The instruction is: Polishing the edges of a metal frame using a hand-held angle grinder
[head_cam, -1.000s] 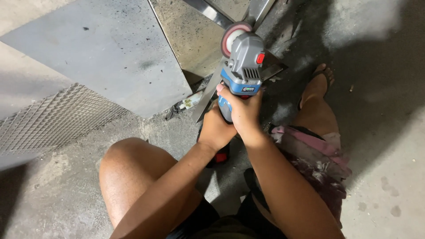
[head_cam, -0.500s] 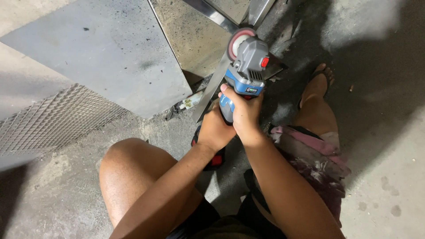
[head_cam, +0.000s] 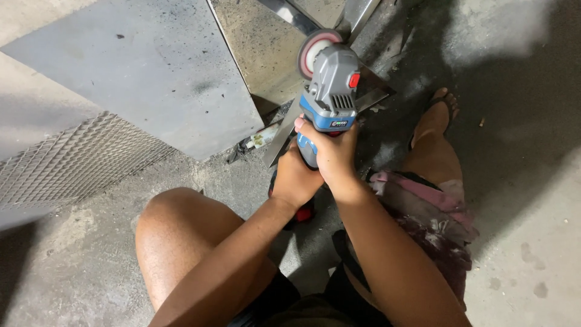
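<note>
From the head view, the angle grinder looks heavy and rigid, best held around its body. The right hand and left hand clasp it firmly. Grey and blue, its pink disc meets the metal strip above the sandalled foot.

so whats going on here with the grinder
A person crouched on a concrete floor holds a grey and blue angle grinder in both hands, right hand forward on the body, left hand just behind it. The disc sits against shiny metal strips beside a grey sheet and mesh panel.
</note>
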